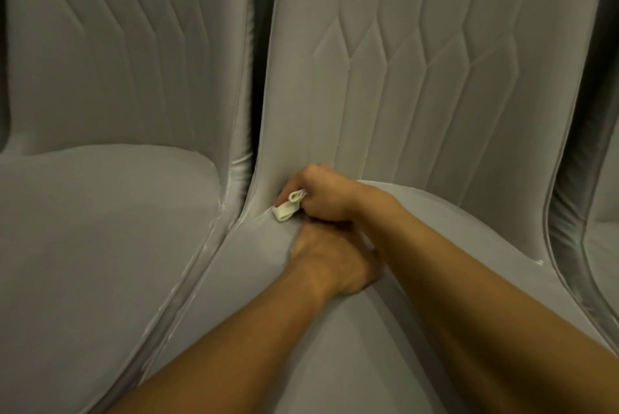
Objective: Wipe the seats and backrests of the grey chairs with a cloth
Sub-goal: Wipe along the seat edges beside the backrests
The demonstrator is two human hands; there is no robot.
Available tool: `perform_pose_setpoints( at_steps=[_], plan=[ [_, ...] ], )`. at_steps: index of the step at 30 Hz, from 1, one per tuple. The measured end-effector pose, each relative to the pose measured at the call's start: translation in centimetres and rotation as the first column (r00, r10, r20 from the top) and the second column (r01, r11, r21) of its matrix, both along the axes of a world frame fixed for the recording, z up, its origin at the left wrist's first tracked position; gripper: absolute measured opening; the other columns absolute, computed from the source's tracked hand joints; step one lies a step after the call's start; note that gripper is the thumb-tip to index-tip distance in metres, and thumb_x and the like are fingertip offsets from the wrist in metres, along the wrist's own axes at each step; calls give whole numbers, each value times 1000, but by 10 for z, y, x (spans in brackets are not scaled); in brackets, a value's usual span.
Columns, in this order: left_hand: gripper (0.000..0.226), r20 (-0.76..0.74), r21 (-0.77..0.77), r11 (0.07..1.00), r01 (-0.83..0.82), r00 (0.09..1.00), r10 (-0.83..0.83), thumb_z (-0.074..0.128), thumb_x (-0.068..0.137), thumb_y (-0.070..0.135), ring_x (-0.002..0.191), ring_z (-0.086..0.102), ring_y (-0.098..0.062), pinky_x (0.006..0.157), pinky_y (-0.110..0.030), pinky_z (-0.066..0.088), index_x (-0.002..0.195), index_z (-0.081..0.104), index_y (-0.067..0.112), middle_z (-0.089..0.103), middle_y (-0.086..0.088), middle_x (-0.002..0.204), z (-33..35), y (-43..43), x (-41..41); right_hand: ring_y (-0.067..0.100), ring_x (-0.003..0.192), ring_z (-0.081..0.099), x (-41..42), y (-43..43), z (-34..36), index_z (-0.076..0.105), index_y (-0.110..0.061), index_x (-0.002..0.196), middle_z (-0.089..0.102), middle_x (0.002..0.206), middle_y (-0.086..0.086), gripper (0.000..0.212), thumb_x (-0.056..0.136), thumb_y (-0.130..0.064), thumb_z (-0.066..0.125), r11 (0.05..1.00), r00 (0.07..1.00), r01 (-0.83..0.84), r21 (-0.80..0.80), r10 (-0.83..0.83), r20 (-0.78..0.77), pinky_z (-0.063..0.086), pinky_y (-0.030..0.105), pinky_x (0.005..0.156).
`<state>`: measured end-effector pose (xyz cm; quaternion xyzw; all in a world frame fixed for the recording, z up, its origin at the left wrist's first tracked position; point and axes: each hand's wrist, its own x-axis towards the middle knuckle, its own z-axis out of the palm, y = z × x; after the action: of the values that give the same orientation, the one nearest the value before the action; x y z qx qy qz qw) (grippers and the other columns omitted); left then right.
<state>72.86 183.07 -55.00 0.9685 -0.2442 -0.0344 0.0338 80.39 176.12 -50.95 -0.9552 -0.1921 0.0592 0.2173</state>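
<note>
Right hand's (323, 194) fingers (285, 194) clamp the white cloth (287, 209) into the seat crease (258, 216), left hand's (331, 259) unclear; backrest (418, 95) above them likely next.

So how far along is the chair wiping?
Done: nothing provable; no wiped surface looks different. In hand: right hand grips the small folded white cloth at the seat-backrest crease of the right grey padded chair, left hand bearing on its seat. Left: unclear; nobody touches the left grey chair.

Dark gap (263, 28), top ctr.
</note>
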Motion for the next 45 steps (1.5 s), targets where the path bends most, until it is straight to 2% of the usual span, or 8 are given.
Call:
perform_pose_setpoints(
  at_steps=[4, 6, 18, 24, 27, 33, 39, 45],
  plan=[
    [96, 75, -58, 996, 67, 995, -62, 3, 80, 70, 145, 33, -35, 121, -52, 18, 150, 45, 20, 47, -11, 153, 1, -4, 0, 26, 109, 64, -2, -19, -1, 72, -27, 116, 72, 115, 3, 48, 75, -7, 57, 985, 996, 4, -175, 11, 84, 51, 38, 94],
    [91, 78, -128, 990, 57, 996, -47, 11, 83, 76, 150, 23, -29, 123, -48, 13, 156, 35, 28, 35, -5, 162, 0, -5, 1, 31, 110, 62, 2, -50, 1, 71, -22, 117, 69, 117, 9, 38, 84, -11, 59, 947, 981, 165, -275, -130, 141, 50, 35, 92],
    [77, 5, -73, 995, 68, 998, -68, 25, 92, 77, 156, 7, -23, 124, -52, 3, 159, 14, 42, 9, 3, 170, 13, 26, -8, 28, 100, 66, 11, -84, -19, 75, -27, 110, 72, 109, 10, 50, 81, 5, 49, 885, 884, 457, 91, -463, 67, 55, 35, 85],
    [70, 36, -66, 998, 25, 999, -23, 20, 97, 68, 156, 3, -26, 126, -48, 3, 160, 9, 39, 5, -2, 171, 9, 54, -34, 19, 74, 70, -6, -59, -20, 76, -25, 110, 74, 86, -3, 57, 74, 9, 46, 936, 943, 305, 177, -323, 82, 56, 27, 65],
    [70, 119, -104, 992, 66, 992, -53, 21, 94, 67, 151, 18, -26, 124, -46, 14, 157, 24, 37, 26, -4, 164, 6, 53, -32, 14, 100, 69, -8, -16, -17, 76, -23, 109, 75, 107, -5, 55, 75, 10, 49, 983, 996, 27, 180, -41, 77, 54, 35, 92],
    [72, 96, -158, 985, 68, 994, -54, 27, 97, 67, 154, 9, -27, 126, -44, 10, 160, 19, 35, 22, -3, 167, 3, 57, -31, 11, 105, 67, -13, -2, -3, 77, -26, 106, 73, 112, -7, 60, 70, 11, 48, 985, 986, -165, 46, 164, 29, 51, 30, 96],
    [68, 90, -139, 989, 47, 995, -35, 25, 94, 68, 149, 22, -27, 123, -45, 16, 156, 28, 38, 28, -3, 163, 1, 55, -31, 24, 113, 62, 1, -18, -10, 73, -26, 112, 71, 118, 2, 53, 74, 6, 55, 989, 974, 135, -62, -121, 190, 49, 36, 97],
    [72, 111, -117, 993, 29, 994, -16, 26, 90, 68, 143, 32, -29, 122, -43, 20, 145, 49, 27, 50, -8, 149, 5, 56, -35, 19, 100, 68, -14, 21, -5, 76, -32, 102, 75, 102, -4, 52, 65, -8, 50, 994, 991, -81, -77, 88, 96, 54, 37, 89]
  ],
)
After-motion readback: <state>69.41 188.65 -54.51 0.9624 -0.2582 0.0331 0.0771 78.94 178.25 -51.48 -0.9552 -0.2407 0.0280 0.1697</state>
